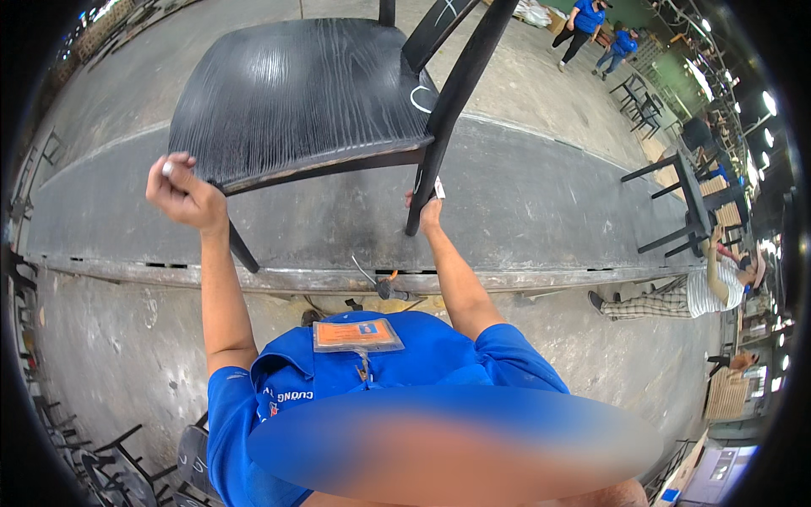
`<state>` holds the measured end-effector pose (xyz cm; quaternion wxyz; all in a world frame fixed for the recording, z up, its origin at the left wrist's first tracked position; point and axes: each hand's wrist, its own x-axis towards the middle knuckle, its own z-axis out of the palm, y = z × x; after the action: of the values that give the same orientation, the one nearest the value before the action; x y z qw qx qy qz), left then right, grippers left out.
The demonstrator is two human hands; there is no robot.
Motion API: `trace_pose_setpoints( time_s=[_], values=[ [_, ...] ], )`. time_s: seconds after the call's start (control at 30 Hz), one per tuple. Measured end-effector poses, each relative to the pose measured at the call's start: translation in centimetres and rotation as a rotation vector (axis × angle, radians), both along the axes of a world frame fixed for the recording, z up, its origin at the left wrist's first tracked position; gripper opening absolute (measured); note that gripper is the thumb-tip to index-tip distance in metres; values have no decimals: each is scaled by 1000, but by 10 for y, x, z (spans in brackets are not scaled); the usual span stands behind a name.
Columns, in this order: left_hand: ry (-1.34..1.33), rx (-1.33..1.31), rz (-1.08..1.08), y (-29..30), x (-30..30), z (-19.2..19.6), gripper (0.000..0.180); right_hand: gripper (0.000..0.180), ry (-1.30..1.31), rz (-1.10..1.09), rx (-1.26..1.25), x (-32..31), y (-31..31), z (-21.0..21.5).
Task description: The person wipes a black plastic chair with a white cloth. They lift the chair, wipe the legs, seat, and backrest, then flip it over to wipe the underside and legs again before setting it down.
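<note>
A black wooden chair [296,97] with a grained seat stands at an angle on a long grey work table [541,198]. White marks show on its back and near the seat's rear corner. Beside the seat's front left corner is my left hand [187,198], fingers curled, with a small white spot at the fingertips; whether this is a held piece or a wrapped finger I cannot tell. Around the lower part of the chair's right leg [428,173] my right hand [431,209] is closed, its fingers partly hidden behind it. A small white thing [439,188] shows at that hand.
At the table's near edge hangs a dark tool with a hose [389,287]. Farther right, a person in a striped shirt [714,287] handles another black chair [693,198] on the table. Two people in blue shirts [585,19] walk beyond. More black chairs [118,465] stand behind at lower left.
</note>
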<state>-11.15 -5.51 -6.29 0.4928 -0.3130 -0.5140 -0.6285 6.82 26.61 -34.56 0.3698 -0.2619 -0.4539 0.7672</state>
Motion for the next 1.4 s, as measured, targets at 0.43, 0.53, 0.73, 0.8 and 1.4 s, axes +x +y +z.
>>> trace_pose_setpoints(
  time_s=[0.43, 0.53, 0.73, 0.8, 1.4],
  values=[
    [-126, 55, -170, 61, -189, 114, 21, 86, -112, -220, 249, -85, 18, 149],
    [-263, 236, -170, 55, -201, 82, 24, 87, -308, -311, 365, -107, 29, 183],
    [-588, -78, 182, 17, -198, -45, 26, 75, -268, -279, 458, -152, 49, 236],
    [-666, -223, 311, 10, -200, -65, 25, 75, -298, -293, 578, -162, 61, 238],
    [-730, -459, 436, 14, -198, -40, 26, 82, -374, -187, 587, -207, 98, 261]
  ],
)
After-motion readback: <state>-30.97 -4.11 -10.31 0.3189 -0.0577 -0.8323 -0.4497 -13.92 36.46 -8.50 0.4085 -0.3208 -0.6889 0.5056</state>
